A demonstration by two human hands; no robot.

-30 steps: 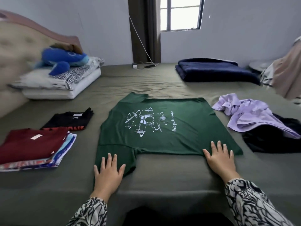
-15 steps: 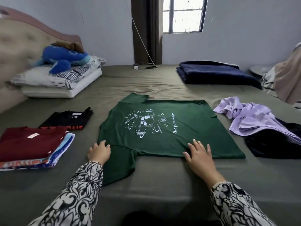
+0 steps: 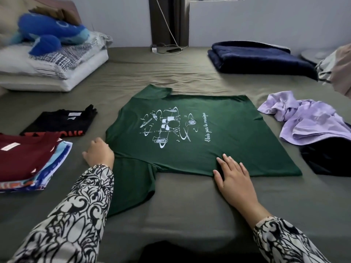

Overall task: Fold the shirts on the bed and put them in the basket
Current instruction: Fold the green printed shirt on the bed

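Green shirt (image 3: 199,133) spread flat, mid-bed (image 3: 190,205), print up. Right hand (image 3: 232,174) flat on near hem, fingers straight. Left hand (image 3: 98,153) at shoulder edge; grip cannot be told. Folded stack (image 3: 28,158) left; lilac shirt (image 3: 307,120) crumpled right.

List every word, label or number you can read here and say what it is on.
"Unis par la musique": white script on the dark green T-shirt.
Red lettering on the folded black shirt: cut off, unreadable.
White tags on the black shirt and the folded maroon shirt: too small.
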